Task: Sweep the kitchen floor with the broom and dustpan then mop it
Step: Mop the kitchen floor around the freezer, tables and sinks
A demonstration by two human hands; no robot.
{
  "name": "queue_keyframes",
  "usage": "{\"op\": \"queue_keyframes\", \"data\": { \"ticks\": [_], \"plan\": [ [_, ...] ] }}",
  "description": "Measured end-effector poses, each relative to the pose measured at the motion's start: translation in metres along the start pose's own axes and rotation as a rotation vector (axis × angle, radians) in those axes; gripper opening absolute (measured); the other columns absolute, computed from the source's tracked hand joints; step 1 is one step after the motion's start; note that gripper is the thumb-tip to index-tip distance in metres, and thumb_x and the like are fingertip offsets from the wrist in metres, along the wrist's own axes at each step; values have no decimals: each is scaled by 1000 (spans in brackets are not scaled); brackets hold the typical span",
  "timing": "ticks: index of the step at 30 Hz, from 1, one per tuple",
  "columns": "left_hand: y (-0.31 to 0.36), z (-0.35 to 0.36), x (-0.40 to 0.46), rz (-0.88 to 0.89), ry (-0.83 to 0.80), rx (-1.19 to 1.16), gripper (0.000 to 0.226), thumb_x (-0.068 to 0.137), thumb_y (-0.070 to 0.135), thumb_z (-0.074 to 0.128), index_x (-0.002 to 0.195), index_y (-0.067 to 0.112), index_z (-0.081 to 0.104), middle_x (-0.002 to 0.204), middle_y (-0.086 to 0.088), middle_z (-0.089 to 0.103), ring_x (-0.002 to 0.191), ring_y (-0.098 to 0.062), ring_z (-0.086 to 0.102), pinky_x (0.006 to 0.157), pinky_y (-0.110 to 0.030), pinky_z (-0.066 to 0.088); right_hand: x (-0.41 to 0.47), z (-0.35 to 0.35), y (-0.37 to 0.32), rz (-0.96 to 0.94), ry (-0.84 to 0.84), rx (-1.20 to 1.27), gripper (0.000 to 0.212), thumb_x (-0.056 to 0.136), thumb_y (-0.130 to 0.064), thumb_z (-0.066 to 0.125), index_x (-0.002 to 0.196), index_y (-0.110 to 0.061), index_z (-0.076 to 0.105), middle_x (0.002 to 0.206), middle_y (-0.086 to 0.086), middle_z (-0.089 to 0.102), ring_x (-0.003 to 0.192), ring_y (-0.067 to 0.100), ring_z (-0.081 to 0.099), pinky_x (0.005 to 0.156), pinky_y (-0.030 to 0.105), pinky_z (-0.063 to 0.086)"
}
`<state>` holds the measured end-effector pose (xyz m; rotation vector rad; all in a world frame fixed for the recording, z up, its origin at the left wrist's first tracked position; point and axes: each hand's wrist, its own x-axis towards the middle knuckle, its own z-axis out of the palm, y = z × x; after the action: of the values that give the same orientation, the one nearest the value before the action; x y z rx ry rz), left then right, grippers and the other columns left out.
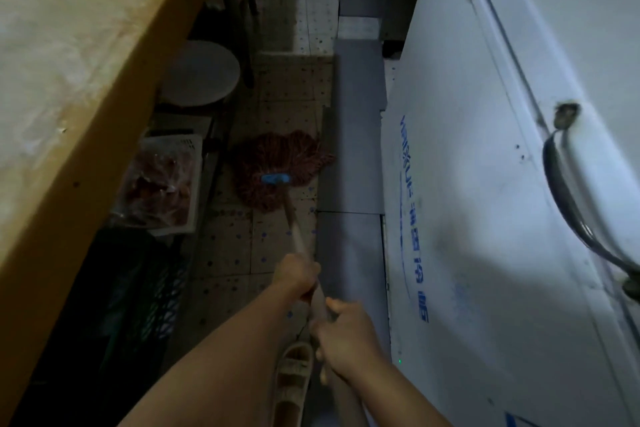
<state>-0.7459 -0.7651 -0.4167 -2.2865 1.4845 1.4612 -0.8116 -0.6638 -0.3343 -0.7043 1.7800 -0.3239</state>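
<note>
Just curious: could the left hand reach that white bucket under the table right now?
Probably not: the left hand grips the mop handle, and the bucket sits well beyond the mop head.

Blue printed lettering (412,218) running down the white chest freezer (467,201), right of centre in the frame; characters look Chinese, turned sideways and too blurred to read. Nothing else lettered in view.
</note>
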Motion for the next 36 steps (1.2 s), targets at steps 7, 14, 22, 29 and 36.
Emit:
{"op": "queue_keyframes", "data": {
  "ticks": [7, 14, 22, 29, 36],
  "plan": [
    [-28, 25, -51, -44, -12, -72, 42, 93, 30, 55, 120, -2, 57, 120, -17, 62, 107, -30, 61, 90, -37, 52, -53, -9, 36, 12, -21, 14, 38, 87, -13, 56, 125, -16, 59, 84, 6, 63, 68, 19, 60, 66, 32, 55],
    [-34, 17, -41, -37, -6, -124, 40, 92, 30, 57, 116, -1, 60, 115, -18, 64, 102, -31, 63, 84, -38, 55, -42, 11, 33, 32, -5, 27, 53, 77, -27, 61, 130, -24, 53, 91, 3, 60, 79, 21, 57, 83, 44, 57],
    [-17, -13, 18, -25, 10, -14, 34, 95, 24, 50, 113, -3, 60, 115, -18, 63, 103, -29, 62, 71, -29, 47, 13, 29, -2, 0, 18, 46, 57, 70, -35, 57, 127, -29, 58, 107, 5, 68, 87, 17, 60, 88, 35, 55],
    [12, -56, 78, -17, 35, -10, 38, 96, 22, 51, 119, -6, 55, 120, -20, 61, 109, -31, 60, 72, -28, 44, 63, 34, -61, -37, -10, 97, 23, 86, -17, 58, 108, -20, 67, 93, 8, 69, 75, 23, 63, 74, 36, 57],
    [44, -94, 113, -4, 58, -83, 50, 100, 22, 45, 138, -8, 34, 138, -21, 46, 124, -32, 48, 94, -32, 42, 103, 35, -117, -23, 14, 128, 11, 88, -12, 57, 96, -13, 64, 82, 14, 67, 70, 27, 65, 71, 45, 59]
  ]
}}
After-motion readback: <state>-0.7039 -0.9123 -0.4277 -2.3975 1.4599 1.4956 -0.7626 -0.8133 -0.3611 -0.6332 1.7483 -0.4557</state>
